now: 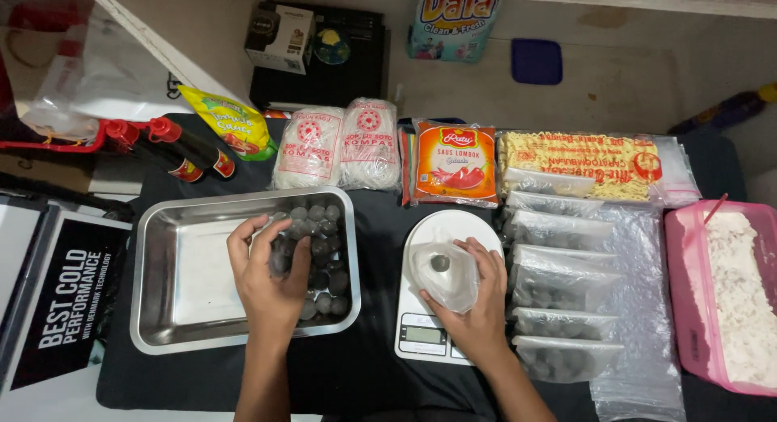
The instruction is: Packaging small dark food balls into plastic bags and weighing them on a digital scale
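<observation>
Mostly black mat [368,365] — steel tray [174,329], scale [417,333] w/ bag [445,276] — cluttered floor.

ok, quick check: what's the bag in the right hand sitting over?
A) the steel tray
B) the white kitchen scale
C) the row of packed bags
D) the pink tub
B: the right hand holds the open clear plastic bag, with one dark ball inside, on top of the white kitchen scale, while the left hand reaches into the dark balls in the steel tray.
</observation>
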